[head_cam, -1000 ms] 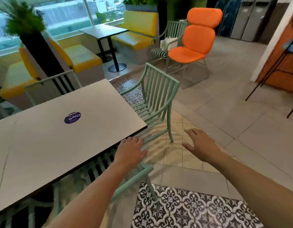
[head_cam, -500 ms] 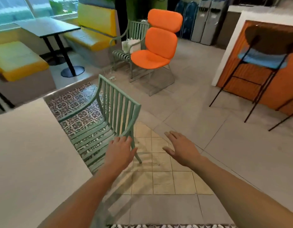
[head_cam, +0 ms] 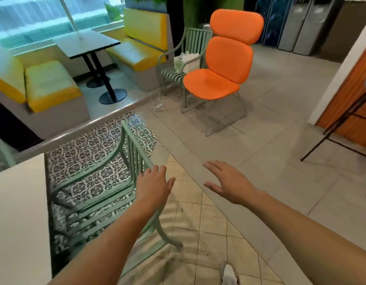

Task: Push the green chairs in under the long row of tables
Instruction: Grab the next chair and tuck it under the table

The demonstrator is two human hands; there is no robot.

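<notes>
My left hand [head_cam: 152,187] rests on the top rail of the green chair [head_cam: 108,182], at the near end of its slatted back, fingers loosely spread over the rail; I cannot tell whether they curl round it. My right hand [head_cam: 227,183] hovers flat and open over the floor tiles, well apart from the chair, touching nothing. The chair stands just beside the pale table [head_cam: 17,223] at my left, its seat facing the table edge and partly over the patterned floor tiles [head_cam: 91,149]. Further off, an orange lounge chair [head_cam: 225,64] stands in front of a second green chair [head_cam: 184,58] with a white bag on its seat, near the yellow benches [head_cam: 141,38].
</notes>
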